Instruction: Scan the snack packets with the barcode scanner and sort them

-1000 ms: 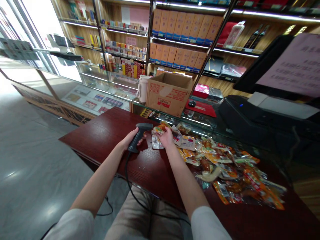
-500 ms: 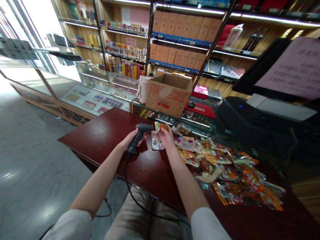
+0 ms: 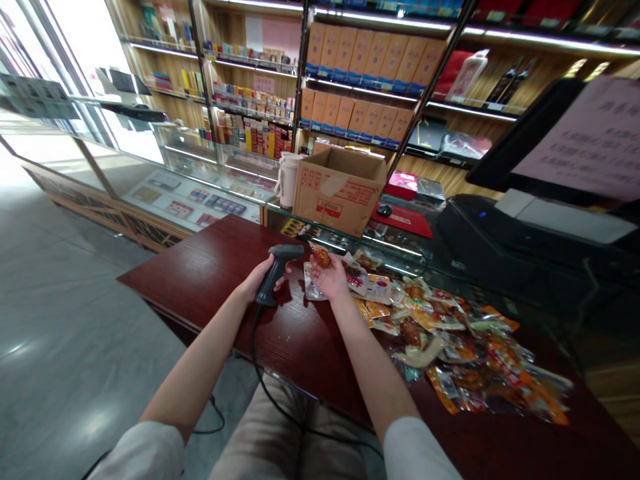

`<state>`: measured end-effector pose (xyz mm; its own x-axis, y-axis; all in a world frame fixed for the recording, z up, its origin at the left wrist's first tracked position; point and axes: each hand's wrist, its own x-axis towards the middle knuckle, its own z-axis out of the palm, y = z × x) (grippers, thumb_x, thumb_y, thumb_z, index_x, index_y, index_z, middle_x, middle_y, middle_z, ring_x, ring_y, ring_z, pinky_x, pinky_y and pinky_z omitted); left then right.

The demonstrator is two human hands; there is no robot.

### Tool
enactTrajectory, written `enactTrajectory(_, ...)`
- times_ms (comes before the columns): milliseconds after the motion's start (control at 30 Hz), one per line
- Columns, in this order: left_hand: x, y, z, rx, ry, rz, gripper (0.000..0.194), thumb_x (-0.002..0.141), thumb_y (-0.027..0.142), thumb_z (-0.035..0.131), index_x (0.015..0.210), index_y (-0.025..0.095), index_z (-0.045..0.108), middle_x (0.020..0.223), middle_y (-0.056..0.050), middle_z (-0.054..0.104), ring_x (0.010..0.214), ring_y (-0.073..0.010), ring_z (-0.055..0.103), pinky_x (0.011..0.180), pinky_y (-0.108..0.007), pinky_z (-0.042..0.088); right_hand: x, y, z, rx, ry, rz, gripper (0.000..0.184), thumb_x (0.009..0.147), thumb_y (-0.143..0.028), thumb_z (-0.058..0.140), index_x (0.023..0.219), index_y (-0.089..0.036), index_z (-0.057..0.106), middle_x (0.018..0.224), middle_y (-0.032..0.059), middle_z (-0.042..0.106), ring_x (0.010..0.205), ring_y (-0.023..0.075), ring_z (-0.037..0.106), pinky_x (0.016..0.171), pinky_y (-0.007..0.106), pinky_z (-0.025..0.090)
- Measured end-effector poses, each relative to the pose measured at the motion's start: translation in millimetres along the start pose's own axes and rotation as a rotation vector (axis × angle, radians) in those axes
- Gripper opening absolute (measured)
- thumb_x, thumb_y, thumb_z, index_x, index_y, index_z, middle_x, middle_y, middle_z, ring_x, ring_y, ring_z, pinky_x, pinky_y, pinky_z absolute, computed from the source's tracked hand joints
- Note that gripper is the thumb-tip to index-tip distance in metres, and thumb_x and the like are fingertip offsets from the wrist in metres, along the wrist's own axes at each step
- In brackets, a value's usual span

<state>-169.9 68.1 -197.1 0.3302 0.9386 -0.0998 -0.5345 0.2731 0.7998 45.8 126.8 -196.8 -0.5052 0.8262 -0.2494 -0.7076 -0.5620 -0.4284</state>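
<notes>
Scanner [image 3: 273, 275] in L hand [image 3: 255, 283], gap to pkt [image 3: 321, 256]

scanner [image 3: 271, 279]: dark grey | held packet [image 3: 321, 257]: amber-brown | tabletop [image 3: 285, 340]: reddish-brown | carton [image 3: 333, 199]: brown, red print

Person, seen from own head height. At 7 o'clock, a pale grey-white, plain cloth left sleeve [image 3: 150, 450], short, loosely cut, hem ending around the elbow. At 5 o'clock, its match, a pale grey-white cloth right sleeve [image 3: 415, 450], equally plain, hem softly rounded. Below each hem, bare slender forearm down to wrist; left grip [image 3: 261, 280] and right grip [image 3: 331, 277] bare too. At 6 o'clock, beige-grey cloth trousers [image 3: 250, 433], soft creases across both thighs, shadow deeper between legs.
</notes>
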Motion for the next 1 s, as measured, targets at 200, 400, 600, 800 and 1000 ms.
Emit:
enactTrajectory(200, -0.7, 0.5, 0.0, 0.031, 0.008, -0.011, 0.054, 0.096, 0.055, 0.044, 0.094, 0.005, 0.065, 0.053, -0.003, 0.055, 0.041, -0.0123, 0.049, 0.038, -0.022, 0.040, 4.9, 6.0, -3.6, -0.124, 0.112, -0.036, 0.044, 0.098, -0.052, 0.041, 0.088, -0.017, 0.064, 0.065, 0.0026, 0.069, 0.043, 0.0110, 0.052, 0.040, 0.021, 0.041)
enactTrajectory(400, 0.0, -0.2, 0.3, -0.014, 0.019, 0.021, 0.050, 0.094, 0.053, 0.050, 0.097, 0.005, 0.065, 0.058, -0.004, 0.058, 0.043, -0.0127, 0.051, 0.038, -0.022, 0.041, 11.2, 5.8, -8.3, -0.162, 0.205, -0.068, 0.047, 0.097, -0.057, 0.044, 0.082, -0.016, 0.061, 0.067, 0.0042, 0.070, 0.046, 0.0098, 0.055, 0.042, 0.019, 0.041)
enactTrajectory(600, -1.0, 0.8, 0.7, 0.035, -0.001, -0.003, 0.056, 0.093, 0.058, 0.049, 0.093, 0.005, 0.066, 0.053, -0.003, 0.055, 0.041, -0.0121, 0.050, 0.039, -0.022, 0.041, 11.9, 8.1, -5.9, -0.207, 0.186, -0.096, 0.050, 0.095, -0.061, 0.046, 0.090, -0.015, 0.066, 0.058, 0.0013, 0.065, 0.041, 0.0094, 0.051, 0.040, 0.019, 0.041)
enactTrajectory(800, -1.7, 1.0, 4.7, 0.051, 0.022, -0.014, 0.054, 0.098, 0.054, 0.039, 0.093, 0.006, 0.064, 0.053, -0.003, 0.055, 0.041, -0.0123, 0.049, 0.038, -0.022, 0.040, 12.8, 8.9, -5.1, -0.127, 0.199, -0.186, 0.030, 0.096, -0.040, 0.055, 0.081, -0.016, 0.066, 0.064, 0.0026, 0.069, 0.056, 0.0121, 0.065, 0.056, 0.022, 0.055)
enactTrajectory(1000, -0.5, 0.7, 4.8, 0.003, 0.035, -0.008, 0.048, 0.098, 0.050, 0.042, 0.098, 0.006, 0.063, 0.059, -0.004, 0.058, 0.042, -0.0125, 0.050, 0.038, -0.023, 0.041, 7.0, 5.7, -4.8, -0.131, 0.160, -0.127, 0.010, 0.090, -0.023, 0.060, 0.093, -0.016, 0.067, 0.083, 0.0057, 0.077, 0.078, 0.0191, 0.074, 0.069, 0.031, 0.062)
